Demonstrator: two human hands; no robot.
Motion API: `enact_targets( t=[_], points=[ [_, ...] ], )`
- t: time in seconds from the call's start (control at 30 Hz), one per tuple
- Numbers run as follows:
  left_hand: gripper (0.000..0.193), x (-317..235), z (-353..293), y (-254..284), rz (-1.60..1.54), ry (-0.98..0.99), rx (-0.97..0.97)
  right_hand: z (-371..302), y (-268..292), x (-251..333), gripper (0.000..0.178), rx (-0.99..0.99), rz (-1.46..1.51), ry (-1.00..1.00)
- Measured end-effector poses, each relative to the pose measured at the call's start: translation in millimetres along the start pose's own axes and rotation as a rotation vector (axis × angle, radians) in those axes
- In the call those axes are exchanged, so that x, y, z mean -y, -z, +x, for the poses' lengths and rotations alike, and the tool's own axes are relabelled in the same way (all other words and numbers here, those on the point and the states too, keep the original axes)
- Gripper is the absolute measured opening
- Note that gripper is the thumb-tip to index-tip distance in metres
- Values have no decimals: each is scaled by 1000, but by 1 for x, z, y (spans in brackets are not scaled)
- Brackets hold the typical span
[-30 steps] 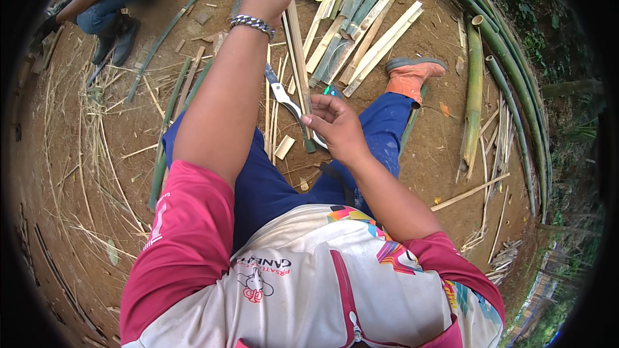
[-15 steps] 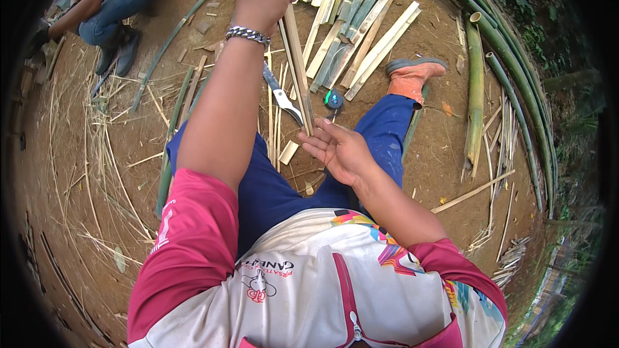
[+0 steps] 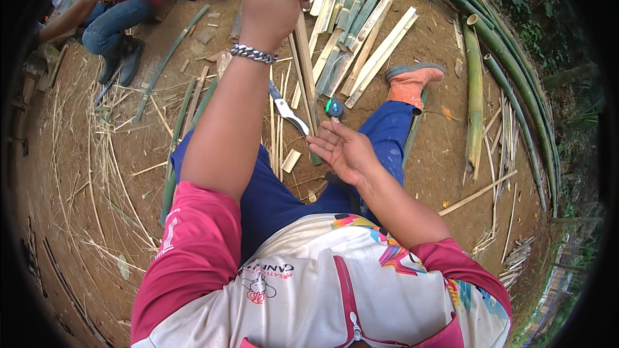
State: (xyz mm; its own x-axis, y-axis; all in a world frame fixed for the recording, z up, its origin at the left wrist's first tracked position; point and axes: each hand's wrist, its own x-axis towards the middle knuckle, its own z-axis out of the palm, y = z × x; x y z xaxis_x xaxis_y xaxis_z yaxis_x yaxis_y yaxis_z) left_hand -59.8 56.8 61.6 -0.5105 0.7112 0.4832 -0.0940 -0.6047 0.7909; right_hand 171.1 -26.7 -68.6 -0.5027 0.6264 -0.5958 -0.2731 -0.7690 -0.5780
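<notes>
My left hand (image 3: 276, 6), with a chain bracelet at the wrist, is raised at the top of the view and closed around long, narrow bamboo strips (image 3: 304, 67). They slant down toward my right hand (image 3: 346, 153). That hand is open, palm up, its fingers stretched out at the strips' lower ends; whether the fingertips touch them I cannot tell. Left of the strips, a knife (image 3: 288, 113) with a pale handle lies on the ground. A dark, round tape measure (image 3: 334, 107) with a bright blue-green face sits just beyond my right fingers.
Split bamboo pieces (image 3: 380, 51) are heaped ahead of me. Whole green bamboo poles (image 3: 474, 100) line the right side. Thin shavings (image 3: 106, 154) litter the ground at left. My orange boot (image 3: 415, 82) is ahead on the right. Another person (image 3: 122, 19) crouches at the far left.
My left hand has moved slightly right and toward me with the bamboo strips. My right hand has shifted a little right, its fingers still stretched out. The other person has leaned slightly.
</notes>
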Motion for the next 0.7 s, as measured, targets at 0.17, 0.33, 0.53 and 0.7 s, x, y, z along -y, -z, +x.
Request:
enact_targets(
  t=[0.17,0.33,0.53,0.7],
  points=[
    [22,-4,0,-2,-2,-11,36,-2,-3,3,52,-3,7,7],
    [27,-7,-1,0,-22,-17,55,-3,-5,4,50,-1,33,16],
    [27,-4,-7,-4,-88,53,104,1,0,1,49,-21,34,29],
    [25,-5,-15,-12,-85,146,126,4,3,-12,48,5,6,9]
  ],
)
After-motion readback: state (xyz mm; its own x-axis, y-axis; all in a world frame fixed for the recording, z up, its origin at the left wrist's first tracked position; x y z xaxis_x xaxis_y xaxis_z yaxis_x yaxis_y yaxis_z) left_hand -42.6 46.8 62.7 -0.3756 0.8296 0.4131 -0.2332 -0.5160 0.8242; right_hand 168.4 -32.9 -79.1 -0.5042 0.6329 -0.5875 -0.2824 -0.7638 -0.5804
